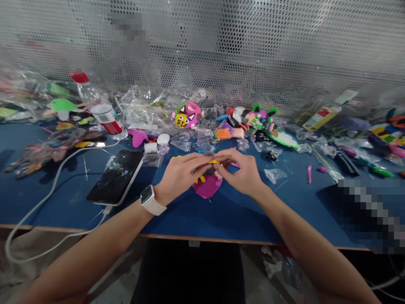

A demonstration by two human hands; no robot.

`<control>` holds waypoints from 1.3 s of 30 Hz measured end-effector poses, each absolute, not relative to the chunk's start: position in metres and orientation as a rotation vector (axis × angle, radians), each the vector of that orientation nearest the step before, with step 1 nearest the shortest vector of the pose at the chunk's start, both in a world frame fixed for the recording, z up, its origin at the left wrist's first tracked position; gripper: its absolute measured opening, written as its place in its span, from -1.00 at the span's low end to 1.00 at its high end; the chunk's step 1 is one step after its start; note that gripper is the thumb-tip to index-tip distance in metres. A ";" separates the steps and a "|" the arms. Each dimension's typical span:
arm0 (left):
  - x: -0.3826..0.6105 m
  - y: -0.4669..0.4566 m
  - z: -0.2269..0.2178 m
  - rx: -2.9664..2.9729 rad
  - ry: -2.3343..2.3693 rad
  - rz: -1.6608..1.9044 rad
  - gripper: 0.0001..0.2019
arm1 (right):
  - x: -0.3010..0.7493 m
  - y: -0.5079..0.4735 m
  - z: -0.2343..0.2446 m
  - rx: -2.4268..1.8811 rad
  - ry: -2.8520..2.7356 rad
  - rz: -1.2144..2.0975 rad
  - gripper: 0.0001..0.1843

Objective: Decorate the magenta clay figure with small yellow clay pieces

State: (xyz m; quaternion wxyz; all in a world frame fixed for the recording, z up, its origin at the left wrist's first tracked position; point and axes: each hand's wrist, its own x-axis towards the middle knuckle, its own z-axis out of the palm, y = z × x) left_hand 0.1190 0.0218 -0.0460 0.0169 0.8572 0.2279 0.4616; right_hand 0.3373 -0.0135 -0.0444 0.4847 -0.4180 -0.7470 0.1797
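Both my hands meet over a magenta clay figure (207,188) that has yellow clay pieces (200,179) on it. My left hand (183,171), a white watch on its wrist, is closed, its fingers pressed together at the figure's top. A yellow clay strip (214,161) shows between the fingertips of the two hands. My right hand (239,169) pinches at that strip with thumb and forefinger. The fingers cover the upper part of the figure, so its full shape is hidden. A bit of yellow also shows behind my left hand.
A phone (117,177) with a white cable lies at left, before a red-capped bottle (106,114). Clay models, including a pink and yellow ball (187,115), and plastic wrappers line the perforated metal panel (202,50). A pink clay tool (309,174) lies at right.
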 end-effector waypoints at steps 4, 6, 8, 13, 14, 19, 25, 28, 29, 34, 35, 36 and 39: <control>0.120 0.022 -0.047 2.690 0.687 1.446 -0.85 | 0.340 -0.011 -0.046 -1.031 -1.861 0.353 -0.76; 0.119 0.022 -0.047 2.698 0.695 1.435 -0.85 | 0.341 -0.010 -0.046 -1.029 -1.892 0.314 -0.75; 0.119 0.022 -0.046 2.703 0.698 1.432 -0.85 | 0.342 -0.009 -0.047 -1.020 -1.919 0.283 -0.74; 0.119 0.021 -0.045 2.715 0.708 1.421 -0.86 | 0.342 -0.008 -0.043 -1.002 -1.907 0.255 -0.79; 0.119 0.021 -0.045 2.708 0.724 1.407 -0.86 | 0.342 -0.008 -0.041 -1.007 -1.903 0.271 -0.81; 0.119 0.019 -0.043 2.669 0.765 1.306 -0.85 | 0.343 -0.009 -0.037 -1.032 -1.878 0.466 -0.91; 0.117 0.018 -0.039 2.703 0.783 1.190 -0.74 | 0.354 -0.009 -0.029 -1.040 -1.999 0.613 -0.94; 0.116 0.020 -0.039 2.695 0.833 1.179 -0.67 | 0.359 -0.008 -0.026 -0.997 -2.141 0.590 -0.96; 0.116 0.020 -0.040 2.687 0.835 1.178 -0.67 | 0.361 -0.008 -0.025 -0.983 -2.175 0.585 -0.95; 0.117 0.021 -0.040 2.689 0.796 1.101 -0.77 | 0.361 -0.009 -0.026 -0.932 -2.274 0.572 -0.90; 0.117 0.021 -0.039 2.700 0.790 1.069 -0.79 | 0.360 -0.009 -0.026 -0.923 -2.275 0.573 -0.91; 0.118 0.021 -0.039 2.708 0.787 1.036 -0.80 | 0.360 -0.009 -0.026 -0.919 -2.272 0.575 -0.91; 0.118 0.020 -0.038 2.706 0.796 0.961 -0.80 | 0.361 -0.010 -0.026 -0.927 -2.278 0.576 -0.91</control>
